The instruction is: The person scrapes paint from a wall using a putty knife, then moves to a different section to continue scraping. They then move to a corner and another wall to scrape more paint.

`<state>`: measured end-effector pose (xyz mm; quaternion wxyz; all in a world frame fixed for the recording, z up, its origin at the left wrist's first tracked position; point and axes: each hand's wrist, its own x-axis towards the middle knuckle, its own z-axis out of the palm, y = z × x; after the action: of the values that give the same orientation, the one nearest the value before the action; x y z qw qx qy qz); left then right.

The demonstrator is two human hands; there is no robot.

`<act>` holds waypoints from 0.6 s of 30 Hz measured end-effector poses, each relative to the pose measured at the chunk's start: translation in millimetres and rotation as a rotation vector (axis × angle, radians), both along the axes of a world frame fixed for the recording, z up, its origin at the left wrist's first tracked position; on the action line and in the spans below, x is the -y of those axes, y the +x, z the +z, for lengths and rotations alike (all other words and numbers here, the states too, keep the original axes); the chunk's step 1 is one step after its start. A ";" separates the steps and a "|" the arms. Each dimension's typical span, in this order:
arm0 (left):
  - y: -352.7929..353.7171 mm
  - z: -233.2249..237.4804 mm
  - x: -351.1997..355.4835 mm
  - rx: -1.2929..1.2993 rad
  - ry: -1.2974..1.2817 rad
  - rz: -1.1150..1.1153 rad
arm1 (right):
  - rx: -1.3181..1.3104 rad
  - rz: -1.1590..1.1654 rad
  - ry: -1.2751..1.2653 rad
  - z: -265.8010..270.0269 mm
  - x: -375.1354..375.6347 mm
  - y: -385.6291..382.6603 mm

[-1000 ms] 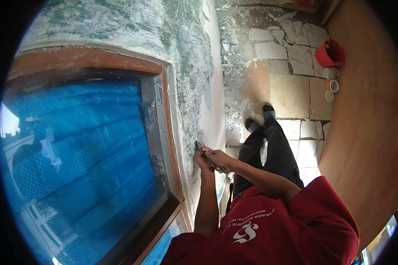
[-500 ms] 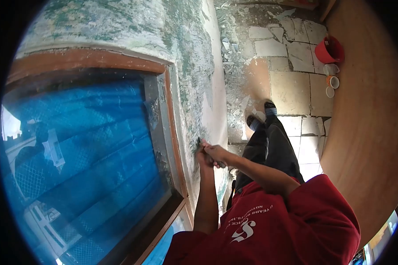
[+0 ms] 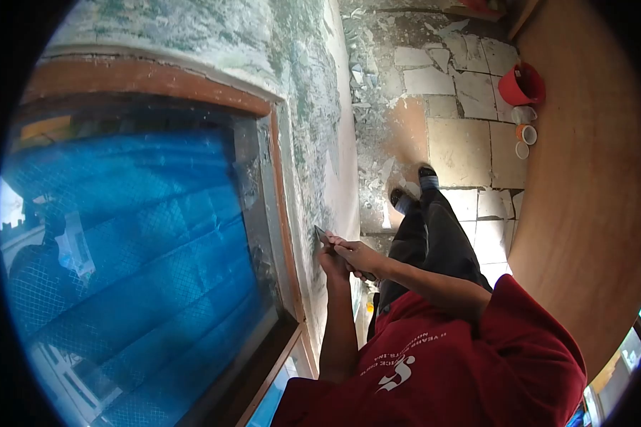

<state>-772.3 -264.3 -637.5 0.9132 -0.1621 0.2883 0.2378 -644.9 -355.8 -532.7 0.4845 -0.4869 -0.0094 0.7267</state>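
A small scraper [image 3: 321,233] with a thin grey blade touches or nearly touches the worn, patchy green-and-white wall [image 3: 303,153]. Both hands are wrapped round it. My left hand [image 3: 332,262] is on the side nearer the window, its fingers round the tool. My right hand [image 3: 360,257] closes over the handle from the other side; the dark handle end sticks out below it. Where the fingers overlap, part of the tool is hidden.
A brown-framed window [image 3: 149,78] with blue sheeting fills the left. Debris [image 3: 367,78] lies along the wall's foot on the broken tile floor [image 3: 459,153]. A red bucket [image 3: 521,85] and small cups [image 3: 525,134] stand by a curved wooden panel [image 3: 584,178].
The scraper blade shows more clearly, and both hands sit slightly lower and to the right. The camera view has shifted a little.
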 end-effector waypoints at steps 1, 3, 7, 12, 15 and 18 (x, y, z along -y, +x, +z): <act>4.9 6.8 -0.8 -0.046 0.036 0.030 | -0.025 -0.013 0.009 3.3 -1.4 0.1; 9.3 10.5 -6.4 -0.104 0.068 -0.045 | -0.072 -0.038 0.011 -0.3 -9.5 -1.3; 11.0 0.8 -12.6 -0.094 0.230 -0.188 | -0.062 -0.038 -0.039 -10.5 -17.3 0.4; 12.1 22.2 -10.3 -0.224 0.080 -0.119 | -0.044 0.005 -0.029 11.6 -11.6 2.9; 3.4 -3.6 -17.1 -0.194 0.099 -0.294 | -0.073 -0.041 -0.062 -6.6 -16.5 2.0; 24.3 28.7 -14.7 -0.423 -0.126 -0.030 | 0.038 -0.071 0.031 17.8 -9.2 -3.5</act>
<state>-748.0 -249.6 -608.8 0.8238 -0.1611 0.4904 0.2344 -648.4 -346.6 -514.9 0.5174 -0.4930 -0.0127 0.6993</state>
